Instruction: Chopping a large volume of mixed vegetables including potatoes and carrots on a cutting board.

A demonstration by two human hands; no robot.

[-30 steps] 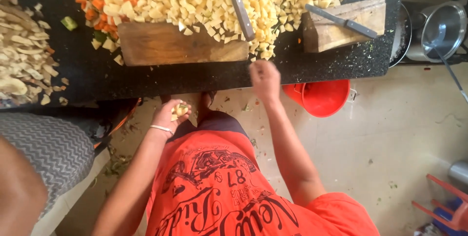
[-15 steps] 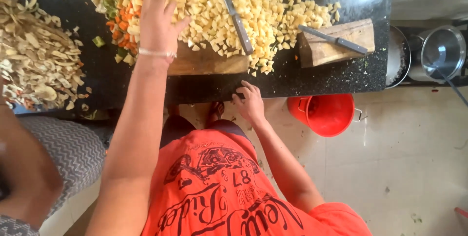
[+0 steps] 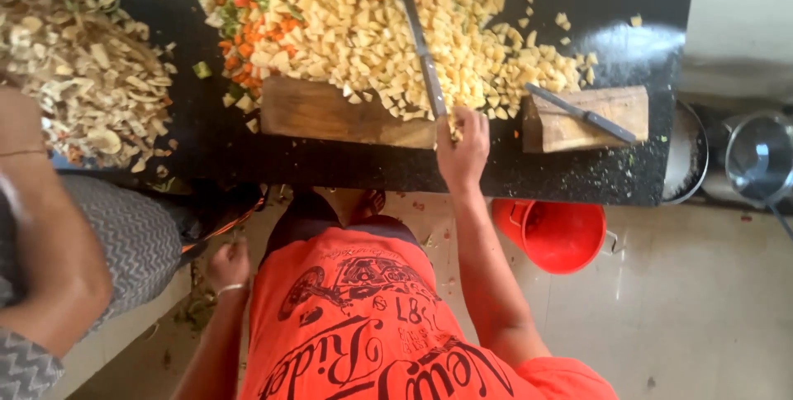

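The worktop (image 3: 248, 152) is dark polished stone, glossy where light falls. Both boards (image 3: 330, 115) are raw, matt wood. The knife (image 3: 421, 45) has a dull metal blade. The bucket (image 3: 552, 235) is shiny red plastic; the pot (image 3: 760, 156) is bright steel.

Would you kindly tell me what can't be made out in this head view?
- Long knife: its handle is hidden under the right hand.
- Left hand: low beside the shirt, back toward the camera, so whether it holds anything is hidden.
- Peel pile: cut off by the left edge.
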